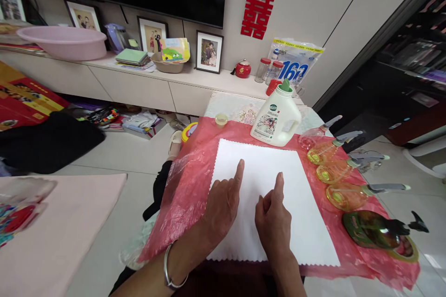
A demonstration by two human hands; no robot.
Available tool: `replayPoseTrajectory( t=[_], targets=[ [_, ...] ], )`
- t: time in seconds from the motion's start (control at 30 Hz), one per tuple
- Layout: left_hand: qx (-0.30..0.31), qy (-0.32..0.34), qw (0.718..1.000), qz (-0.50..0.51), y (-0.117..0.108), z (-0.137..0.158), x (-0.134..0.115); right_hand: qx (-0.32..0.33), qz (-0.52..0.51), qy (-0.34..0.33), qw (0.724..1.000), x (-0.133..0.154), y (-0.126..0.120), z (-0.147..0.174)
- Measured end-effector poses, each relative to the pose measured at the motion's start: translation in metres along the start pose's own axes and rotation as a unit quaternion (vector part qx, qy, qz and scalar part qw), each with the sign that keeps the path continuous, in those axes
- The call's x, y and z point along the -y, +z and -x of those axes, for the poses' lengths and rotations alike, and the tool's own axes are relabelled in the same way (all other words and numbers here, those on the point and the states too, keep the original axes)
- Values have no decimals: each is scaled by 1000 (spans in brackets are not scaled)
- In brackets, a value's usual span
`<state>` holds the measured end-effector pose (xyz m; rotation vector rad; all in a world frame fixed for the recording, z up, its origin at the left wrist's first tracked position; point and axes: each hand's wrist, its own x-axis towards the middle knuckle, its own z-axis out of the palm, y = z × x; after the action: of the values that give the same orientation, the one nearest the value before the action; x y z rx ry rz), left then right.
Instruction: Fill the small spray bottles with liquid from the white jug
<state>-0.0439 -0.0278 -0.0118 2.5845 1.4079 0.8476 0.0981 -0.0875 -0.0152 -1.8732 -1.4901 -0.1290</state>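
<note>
A white sheet with scalloped edges point(299, 222) lies flat on a red plastic cover point(184, 185) over a small table. My left hand point(223, 204) is over the sheet's left half, index finger stretched out and the other fingers curled. Over the middle, my right hand point(274, 216) points the same way with its index finger. Neither hand holds anything; whether they touch the sheet I cannot tell. Just behind the sheet stands a cream detergent jug point(277, 118) with a green cap. A small pale cup point(220, 120) sits near the far left corner.
Several spray bottles point(334, 171) line the table's right side. Nearer me are a dark pump bottle point(371, 229) and a tape roll point(406, 248). A cabinet point(139, 86) behind carries a pink basin point(64, 41) and framed photos. A pink-covered surface point(80, 218) is at left.
</note>
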Motion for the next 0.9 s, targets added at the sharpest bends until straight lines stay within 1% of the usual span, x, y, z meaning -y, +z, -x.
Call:
replayPoseTrajectory(
  t=[0.13, 0.3, 0.4, 0.47, 0.57, 0.67, 0.8, 0.9],
  targets=[
    [17, -3, 1000, -13, 5, 4, -1, -2, 75, -25, 997, -2, 4, 0],
    [0, -8, 996, -92, 18, 8, 4, 59, 133, -15, 989, -10, 15, -2],
    [-2, -11, 994, -108, 20, 8, 5, 52, 136, -13, 989, -12, 20, -1],
    [1, -7, 995, -99, 19, 8, 5, 48, 131, -18, 990, -13, 20, 0],
    [7, -3, 997, -79, 18, 9, 5, 67, 126, -9, 990, -14, 19, 1],
    [3, -13, 996, -90, 21, 13, 7, 81, 125, -2, 989, -18, 20, 2],
    [4, -9, 995, -96, 30, 15, 10, 66, 129, -13, 989, -21, 24, 2],
    [16, -9, 994, -112, 31, 15, 10, 61, 118, -20, 991, -23, 26, 1]
  ],
)
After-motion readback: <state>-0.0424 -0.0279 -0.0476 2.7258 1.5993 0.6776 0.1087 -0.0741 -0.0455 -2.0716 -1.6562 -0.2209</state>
